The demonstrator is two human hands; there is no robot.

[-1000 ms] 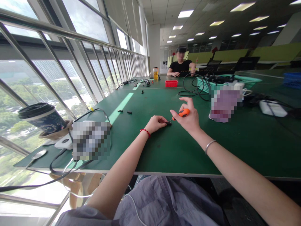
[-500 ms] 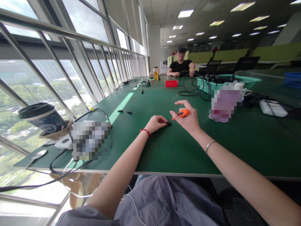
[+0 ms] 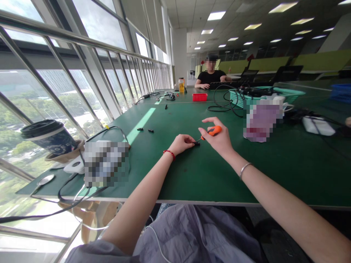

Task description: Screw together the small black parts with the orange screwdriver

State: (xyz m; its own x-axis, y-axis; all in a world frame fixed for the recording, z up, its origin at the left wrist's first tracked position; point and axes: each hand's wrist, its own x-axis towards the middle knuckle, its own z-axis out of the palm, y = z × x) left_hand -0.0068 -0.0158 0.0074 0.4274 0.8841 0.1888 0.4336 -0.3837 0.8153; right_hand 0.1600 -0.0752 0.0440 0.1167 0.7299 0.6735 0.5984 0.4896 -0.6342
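Note:
My right hand (image 3: 221, 138) holds an orange-and-black screwdriver (image 3: 215, 130), its handle lying against the palm, with thumb and index finger held apart. The thin shaft slants down to the left and meets a small black part (image 3: 196, 143) on the table. That part is pinned by the fingertips of my left hand (image 3: 182, 143), which are closed on its left end. What the piece is cannot be made out at this size. Two similar black pieces, one (image 3: 140, 129) beside the other (image 3: 150, 130), lie farther off to the left.
The green table (image 3: 219, 179) also bears a red tray (image 3: 200, 97), a teal basket (image 3: 237, 98) of cables, a blurred pinkish object (image 3: 261, 120) and a white box (image 3: 318, 126). A dark cup (image 3: 52, 137) stands left. A person (image 3: 211, 76) sits at the far end.
My right hand's fingers have shifted very slightly; the left hand stays put. The far person's hand has moved up a little, and a bit of skin now shows at the right edge.

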